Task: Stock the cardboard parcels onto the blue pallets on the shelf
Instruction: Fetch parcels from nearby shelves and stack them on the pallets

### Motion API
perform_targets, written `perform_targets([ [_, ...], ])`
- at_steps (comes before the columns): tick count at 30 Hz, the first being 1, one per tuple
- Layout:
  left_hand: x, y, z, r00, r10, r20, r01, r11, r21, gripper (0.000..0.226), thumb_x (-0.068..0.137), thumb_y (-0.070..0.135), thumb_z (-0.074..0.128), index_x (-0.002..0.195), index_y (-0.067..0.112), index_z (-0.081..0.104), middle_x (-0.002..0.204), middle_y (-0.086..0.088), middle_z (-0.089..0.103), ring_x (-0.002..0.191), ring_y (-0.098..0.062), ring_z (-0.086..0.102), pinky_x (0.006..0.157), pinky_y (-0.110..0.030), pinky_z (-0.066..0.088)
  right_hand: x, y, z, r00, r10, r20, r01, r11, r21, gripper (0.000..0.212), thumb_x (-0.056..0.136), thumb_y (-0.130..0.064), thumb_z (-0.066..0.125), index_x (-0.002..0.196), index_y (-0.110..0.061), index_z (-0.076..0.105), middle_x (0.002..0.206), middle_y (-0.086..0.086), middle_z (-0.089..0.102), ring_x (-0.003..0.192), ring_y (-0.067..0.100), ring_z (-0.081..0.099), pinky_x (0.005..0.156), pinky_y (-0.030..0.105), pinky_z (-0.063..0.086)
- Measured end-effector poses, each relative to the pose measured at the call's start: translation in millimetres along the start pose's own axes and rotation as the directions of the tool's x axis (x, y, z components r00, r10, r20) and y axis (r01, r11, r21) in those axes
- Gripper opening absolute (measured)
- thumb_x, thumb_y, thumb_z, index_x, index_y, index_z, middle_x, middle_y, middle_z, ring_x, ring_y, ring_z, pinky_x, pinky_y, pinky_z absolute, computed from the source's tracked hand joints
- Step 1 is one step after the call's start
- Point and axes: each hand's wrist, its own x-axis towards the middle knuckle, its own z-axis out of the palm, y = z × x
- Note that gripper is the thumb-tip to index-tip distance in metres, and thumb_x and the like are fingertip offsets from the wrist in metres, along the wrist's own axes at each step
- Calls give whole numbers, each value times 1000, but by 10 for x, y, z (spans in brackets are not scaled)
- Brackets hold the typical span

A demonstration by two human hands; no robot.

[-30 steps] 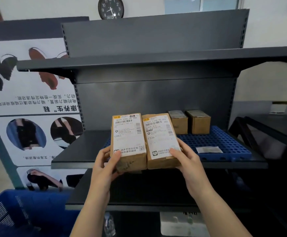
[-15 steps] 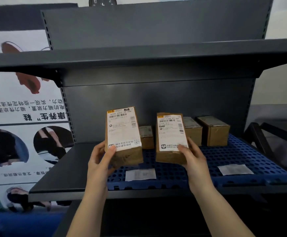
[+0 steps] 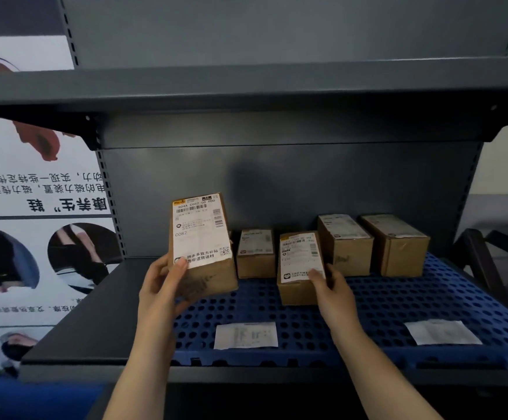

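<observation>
While on the pallet [image 3: 398, 301], each hand's fingers [image 3: 317, 272] clasping one parcel [image 3: 299, 268].

We face a dark grey metal shelving unit [image 3: 292, 189] with a perforated upright [image 3: 107, 189] on its left. Beside it hangs a white poster [image 3: 34, 237] printed with mirrored Chinese text and circular photos.

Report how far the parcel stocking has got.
Done: three parcels stand at the back of the blue pallet. In hand: the right hand is setting a fourth parcel on the pallet; the left hand holds a fifth above it. Left: placing both; further stock isn't visible.
</observation>
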Motion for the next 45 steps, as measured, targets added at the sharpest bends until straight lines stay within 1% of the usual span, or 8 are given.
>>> perform_targets([
  [7, 68, -58, -65, 1000, -3, -12, 3, 1000, -12, 31, 79, 39, 59, 107, 25, 60, 110, -3, 65, 104, -24, 62, 77, -37, 52, 125, 79, 24, 983, -179, 47, 185, 942, -280, 59, 94, -39, 50, 144, -14, 32, 146, 6, 41, 132, 21, 39, 105, 29, 33],
  [9, 93, -63, -84, 1000, -8, -12, 8, 1000, -20, 28, 81, 37, 58, 106, 25, 60, 108, -1, 65, 103, -24, 62, 77, -37, 51, 55, 75, -1, 922, -369, 118, 374, 768, -520, 61, 90, -40, 56, 144, -19, 35, 145, 3, 39, 132, 23, 36, 106, 33, 33],
  [11, 112, -64, -87, 1000, -11, -4, 10, 1000, -14, 34, 75, 42, 60, 105, 26, 60, 105, 1, 66, 103, -24, 62, 79, -39, 52, 45, 100, -2, 807, -537, 246, 524, 458, -718, 57, 85, -43, 63, 136, -22, 48, 138, 4, 48, 126, 28, 41, 101, 41, 37],
  [14, 122, -72, -71, 1000, -17, 9, 17, 1000, -3, 38, 70, 46, 60, 103, 28, 61, 106, 2, 66, 105, -24, 62, 85, -43, 51, 119, 63, 38, 752, -514, 412, 592, 252, -766, 47, 85, -34, 64, 130, -21, 56, 129, 5, 56, 119, 30, 49, 96, 41, 39],
  [22, 115, -87, 9, 999, -35, 26, 34, 999, 27, 37, 72, 46, 60, 105, 28, 61, 107, 1, 67, 104, -22, 63, 77, -36, 52, 475, -73, 114, 815, -357, 457, 569, 342, -748, 48, 94, -10, 46, 141, -19, 40, 144, 3, 42, 129, 21, 39, 99, 26, 36],
  [37, 54, -26, 157, 999, -23, 35, 21, 998, 51, 42, 72, 44, 59, 109, 24, 61, 104, 0, 69, 99, -18, 65, 68, -28, 53, 685, -66, 183, 769, -452, 453, 622, 361, -695, 50, 91, -6, 49, 139, -10, 40, 142, 8, 41, 135, 22, 30, 109, 23, 24],
  [40, 14, -5, 192, 998, -22, 58, 19, 999, 45, 41, 71, 44, 59, 107, 25, 61, 103, 1, 69, 99, -18, 66, 67, -27, 53, 433, -158, 134, 708, -630, 318, 686, 510, -519, 37, 90, -9, 55, 127, -7, 53, 127, 5, 52, 124, 17, 42, 99, 15, 30],
  [45, -123, 0, 371, 992, -43, 118, 41, 999, 21, 39, 75, 40, 59, 110, 23, 60, 108, -1, 67, 100, -20, 64, 68, -30, 54, -133, -370, 18, 756, -628, 184, 649, 756, -85, 23, 91, -15, 59, 111, -26, 57, 110, -15, 56, 103, -15, 49, 88, 1, 35],
])
